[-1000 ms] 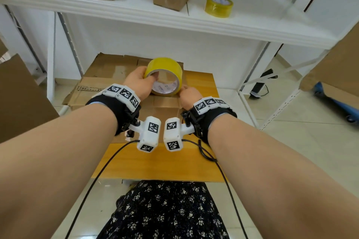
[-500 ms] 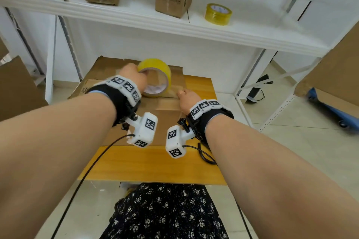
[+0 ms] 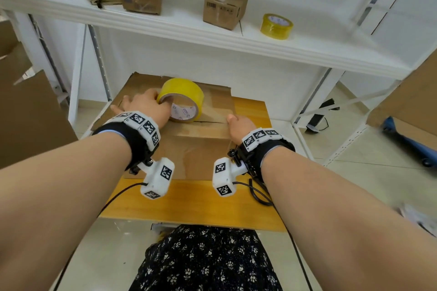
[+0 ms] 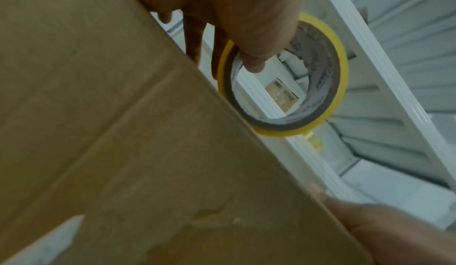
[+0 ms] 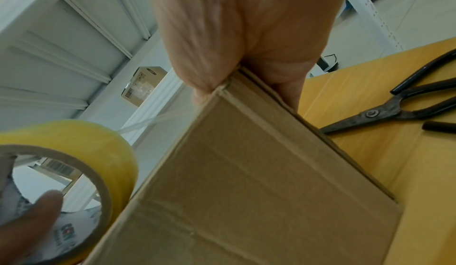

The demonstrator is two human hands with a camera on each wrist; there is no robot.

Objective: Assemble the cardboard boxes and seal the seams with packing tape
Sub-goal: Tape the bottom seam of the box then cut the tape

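A brown cardboard box (image 3: 196,144) stands on the wooden table (image 3: 189,203), its top flaps folded down. My left hand (image 3: 151,104) grips a yellow roll of packing tape (image 3: 183,98) on edge on the box top, with the thumb inside the core (image 4: 254,62). A clear strip of tape (image 5: 153,121) runs from the roll (image 5: 81,142) to my right hand (image 5: 234,54). That hand (image 3: 237,124) grips the box's right edge (image 5: 246,181), thumb on top over the strip's end, fingers down the side.
Black scissors (image 5: 394,111) lie on the table right of the box. Flattened cardboard (image 3: 142,80) lies behind it. The white shelf (image 3: 260,45) overhead carries two small boxes (image 3: 225,7) and a second tape roll (image 3: 276,26). Big cardboard sheets (image 3: 30,113) lean at the left.
My left hand has drawn the roll leftward across the box top, away from the right hand, paying out tape. The right hand has stayed at the right edge.
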